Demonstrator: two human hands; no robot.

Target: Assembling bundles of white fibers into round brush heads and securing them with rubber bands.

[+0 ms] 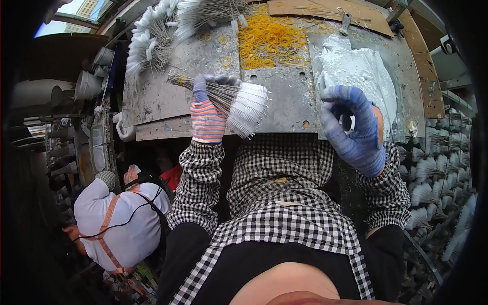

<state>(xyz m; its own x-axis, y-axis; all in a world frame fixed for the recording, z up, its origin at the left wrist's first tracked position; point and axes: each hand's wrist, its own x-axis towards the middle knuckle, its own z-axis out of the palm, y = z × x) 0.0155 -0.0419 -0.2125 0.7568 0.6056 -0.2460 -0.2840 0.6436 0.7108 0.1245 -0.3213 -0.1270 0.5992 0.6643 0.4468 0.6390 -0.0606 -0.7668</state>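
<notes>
A bundle of wire-handled brushes point(247, 109) with white bristle heads is gripped in my left hand point(206, 109), which wears a glove striped orange and blue. The bristles point right, and the thin wire stems run left to their ends, where yellow shows around the wires. My right hand point(356, 127), in a blue glove, is raised over the front right of the table. Its fingers and thumb curl together in a ring; whether something small is between their tips, I cannot make out. Beyond the bundle lies a heap of yellow rubber bands point(272, 40).
More white brushes point(147, 43) are piled at the table's back left. White paste point(363, 66) covers a board at the right, with a scraper point(345, 23) behind it. A person in white point(119, 223) bends at the lower left. Brush racks point(437, 178) stand at the right.
</notes>
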